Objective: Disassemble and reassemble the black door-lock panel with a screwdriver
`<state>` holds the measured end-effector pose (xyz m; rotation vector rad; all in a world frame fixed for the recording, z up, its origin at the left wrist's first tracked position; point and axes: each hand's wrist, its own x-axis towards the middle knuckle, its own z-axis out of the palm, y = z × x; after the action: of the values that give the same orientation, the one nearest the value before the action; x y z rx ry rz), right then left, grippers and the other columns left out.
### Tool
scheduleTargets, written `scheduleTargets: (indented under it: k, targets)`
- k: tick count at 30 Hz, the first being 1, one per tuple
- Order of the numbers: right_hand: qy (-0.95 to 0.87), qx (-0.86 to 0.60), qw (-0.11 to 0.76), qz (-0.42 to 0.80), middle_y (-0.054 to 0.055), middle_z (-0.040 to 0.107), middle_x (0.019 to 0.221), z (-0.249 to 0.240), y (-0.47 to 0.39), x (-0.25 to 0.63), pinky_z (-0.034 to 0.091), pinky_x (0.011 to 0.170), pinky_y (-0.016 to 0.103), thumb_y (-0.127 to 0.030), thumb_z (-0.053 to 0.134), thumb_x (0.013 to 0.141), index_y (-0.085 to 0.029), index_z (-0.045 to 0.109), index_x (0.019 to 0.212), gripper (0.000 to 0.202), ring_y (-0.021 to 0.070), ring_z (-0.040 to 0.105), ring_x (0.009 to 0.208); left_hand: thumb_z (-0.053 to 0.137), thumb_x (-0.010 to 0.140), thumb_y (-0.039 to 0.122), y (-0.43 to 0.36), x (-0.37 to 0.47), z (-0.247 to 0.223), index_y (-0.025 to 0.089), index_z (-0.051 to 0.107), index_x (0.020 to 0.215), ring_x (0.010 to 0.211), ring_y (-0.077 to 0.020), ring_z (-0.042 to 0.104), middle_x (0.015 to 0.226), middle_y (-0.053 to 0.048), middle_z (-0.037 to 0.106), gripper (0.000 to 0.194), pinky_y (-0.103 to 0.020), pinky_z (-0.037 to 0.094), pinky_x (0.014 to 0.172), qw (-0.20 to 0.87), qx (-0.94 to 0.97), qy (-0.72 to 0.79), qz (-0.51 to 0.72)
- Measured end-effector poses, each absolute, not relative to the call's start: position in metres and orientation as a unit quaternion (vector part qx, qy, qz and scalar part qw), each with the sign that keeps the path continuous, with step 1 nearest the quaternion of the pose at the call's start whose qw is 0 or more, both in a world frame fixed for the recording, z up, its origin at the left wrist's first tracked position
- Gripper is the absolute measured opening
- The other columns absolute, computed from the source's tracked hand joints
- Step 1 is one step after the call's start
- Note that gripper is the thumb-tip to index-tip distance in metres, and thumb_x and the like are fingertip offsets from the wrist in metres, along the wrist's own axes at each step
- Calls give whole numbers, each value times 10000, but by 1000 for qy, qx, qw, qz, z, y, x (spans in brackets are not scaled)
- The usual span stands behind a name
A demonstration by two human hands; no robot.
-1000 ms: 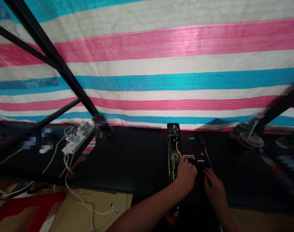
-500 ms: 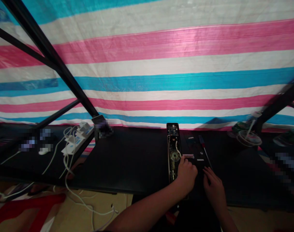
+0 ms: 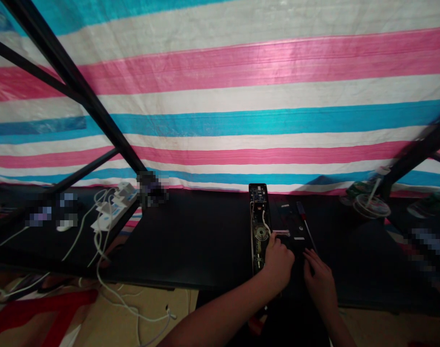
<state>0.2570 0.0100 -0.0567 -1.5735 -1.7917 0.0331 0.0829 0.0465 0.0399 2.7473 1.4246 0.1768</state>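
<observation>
Alongside the left hand, an opened electronic device lies interior-up, presumably for access; that hand curls at its edge, its hold unclear. The loosely spread right hand seems empty, a screwdriver just beyond it, apparently parked within reach.

Metal screwdriver shaft, glossy plastic sheeting

Black table, opened electronic device, screwdriver, cup

I note a striped sheet beyond the fingers, black table beneath, slanting black post to their left.
</observation>
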Motion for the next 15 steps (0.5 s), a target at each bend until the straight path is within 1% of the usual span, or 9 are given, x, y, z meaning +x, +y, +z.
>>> scheduleTargets:
  k: [7,10,15]
  targets:
    - [-698,-612,371,31,191,716,1208,-58,11,259,518,993,516,-332,437,959,-128,724,1083,374,332,665,1168,580,880,150,50,89,40,146,753,852,841,-239,686,786,-97,748,175,-496,321,1103,30,889,451,70]
    - [-697,-613,371,31,194,720,1198,-58,11,259,517,992,523,-334,438,957,-126,727,1076,375,339,665,1166,572,893,163,51,90,41,149,749,853,839,-244,691,788,-96,743,182,-504,333,1088,32,889,450,74]
    - [-695,-619,366,30,189,722,1198,-59,11,260,513,998,529,-327,435,948,-129,726,1073,373,341,663,1170,552,918,176,49,87,42,144,745,894,900,-267,688,826,-101,748,196,-507,339,1082,31,890,446,92]
